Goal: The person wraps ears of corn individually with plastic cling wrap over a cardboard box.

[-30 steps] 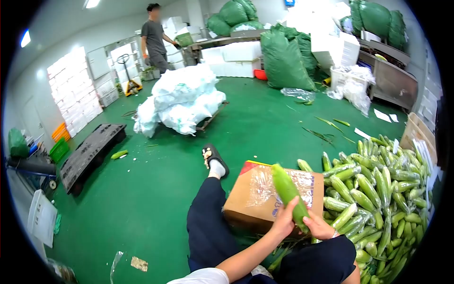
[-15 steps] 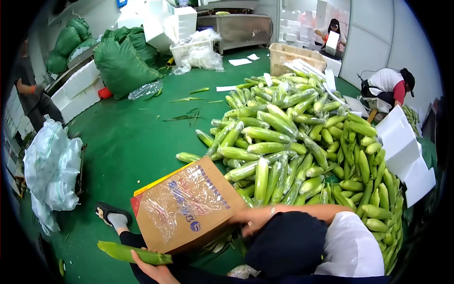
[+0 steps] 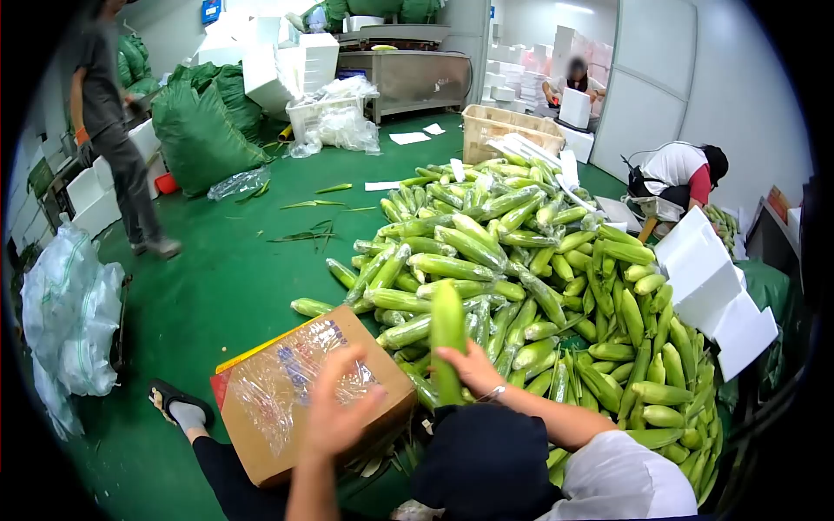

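Green floor (image 3: 239, 230) is stretching away while the right hand (image 3: 473, 372) is gripping a corn cob (image 3: 447, 326) upright before the pile (image 3: 530, 252), one looking firm, light, smooth, best held mid-length, and the left hand (image 3: 339, 404) is hanging open, empty, by the box (image 3: 291, 382)

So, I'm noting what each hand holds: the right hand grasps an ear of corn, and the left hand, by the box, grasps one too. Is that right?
Not quite: the left hand, by the box, is empty, as the head view shows. The right hand does grasp an ear of corn.
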A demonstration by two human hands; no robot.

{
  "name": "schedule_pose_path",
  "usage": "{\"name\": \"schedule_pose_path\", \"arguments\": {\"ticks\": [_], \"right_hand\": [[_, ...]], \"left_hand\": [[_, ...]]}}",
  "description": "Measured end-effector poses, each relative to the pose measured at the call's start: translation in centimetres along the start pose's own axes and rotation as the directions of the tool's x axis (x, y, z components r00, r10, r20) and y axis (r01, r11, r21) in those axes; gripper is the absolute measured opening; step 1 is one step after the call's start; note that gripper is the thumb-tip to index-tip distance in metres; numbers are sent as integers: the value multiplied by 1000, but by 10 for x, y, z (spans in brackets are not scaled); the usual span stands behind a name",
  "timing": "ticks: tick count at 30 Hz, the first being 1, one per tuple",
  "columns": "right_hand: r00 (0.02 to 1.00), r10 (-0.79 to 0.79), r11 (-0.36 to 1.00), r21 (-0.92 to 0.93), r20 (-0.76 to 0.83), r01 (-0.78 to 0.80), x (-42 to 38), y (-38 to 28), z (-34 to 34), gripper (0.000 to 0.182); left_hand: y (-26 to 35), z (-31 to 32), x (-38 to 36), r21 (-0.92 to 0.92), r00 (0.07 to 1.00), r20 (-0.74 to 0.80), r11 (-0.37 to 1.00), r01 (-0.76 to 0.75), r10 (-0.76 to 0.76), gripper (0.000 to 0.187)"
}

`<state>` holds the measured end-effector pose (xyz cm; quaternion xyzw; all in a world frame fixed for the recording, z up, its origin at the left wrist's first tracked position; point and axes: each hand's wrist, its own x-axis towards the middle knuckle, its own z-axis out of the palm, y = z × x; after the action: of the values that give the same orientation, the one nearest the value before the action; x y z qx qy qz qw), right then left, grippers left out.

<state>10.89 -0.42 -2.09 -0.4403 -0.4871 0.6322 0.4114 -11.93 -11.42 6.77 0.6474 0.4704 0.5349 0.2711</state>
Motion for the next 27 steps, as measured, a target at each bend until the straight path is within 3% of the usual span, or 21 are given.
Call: {"name": "schedule_pose_path", "arguments": {"ticks": [1,2,3,4,5,7,9,11,13,15,16,17,18,20,21,22,23,24,25,27], "right_hand": [[997,27,999,-24,-77,-29,3,15,-24,44],[980,142,990,39,-140,-138,-16,0,-30,41],[976,123,992,-11,-180,-127,-14,28,-54,40],[976,61,996,-52,-211,-73,-23,46,-68,40],[970,58,993,-90,-238,-81,-31,65,-84,42],[922,132,962,-176,-363,-207,-62,53,-84,44],[935,-93,915,-399,-342,-55,-89,46,-83,46],[927,34,998,56,-373,-14,-84,74,-98,47],[943,139,990,70,-301,-123,-90,67,-110,48],[939,171,963,-152,-299,-224,-82,63,-125,50],[949,169,971,-119,-265,-206,-74,57,-132,56],[950,61,961,-241,-306,-139,-69,27,-121,58],[913,1,869,-451,-408,-203,-71,-9,-120,60],[927,-92,889,-449,-363,-88,-36,-64,-141,62],[888,-305,818,-571,-344,60,-1,-84,-167,65],[847,-412,771,-624,-336,127,28,-120,-189,65],[751,-536,737,-648,-386,193,44,-163,-196,69],[692,-579,709,-686,-432,165,62,-204,-209,68],[628,-620,681,-720,-470,134,76,-236,-222,66],[471,-719,606,-793,-510,65,88,-274,-225,62]], "left_hand": [[35,-21,14,-185,994,-57,977,-102,93,60],[76,-32,26,-272,950,-85,911,-311,299,70],[119,-37,29,-404,911,-109,820,-406,398,84],[133,-45,53,-463,652,-72,554,-692,755,95],[169,-55,55,-348,588,2,552,-758,809,100],[194,-71,46,167,663,-150,679,-715,734,108],[215,-62,58,363,654,-110,643,-675,748,108],[222,-54,68,414,640,-84,611,-675,764,108],[218,-51,76,434,638,-94,608,-665,764,108],[221,-50,83,446,633,-141,620,-645,761,108],[222,-49,83,450,631,-168,628,-635,757,108],[227,-49,78,438,631,-207,648,-623,747,108],[230,-44,65,391,652,-250,691,-608,716,108],[227,-35,36,201,704,-351,784,-587,618,109],[208,-43,44,93,705,-243,739,-667,666,104],[199,-39,41,104,784,-276,828,-551,557,98],[179,-43,35,-53,858,-287,887,-459,426,85],[155,-53,28,-8,914,-276,950,-312,298,72],[127,-61,20,-11,948,-297,992,-124,115,63],[56,-76,-7,59,929,-362,993,100,-72,51]]}}
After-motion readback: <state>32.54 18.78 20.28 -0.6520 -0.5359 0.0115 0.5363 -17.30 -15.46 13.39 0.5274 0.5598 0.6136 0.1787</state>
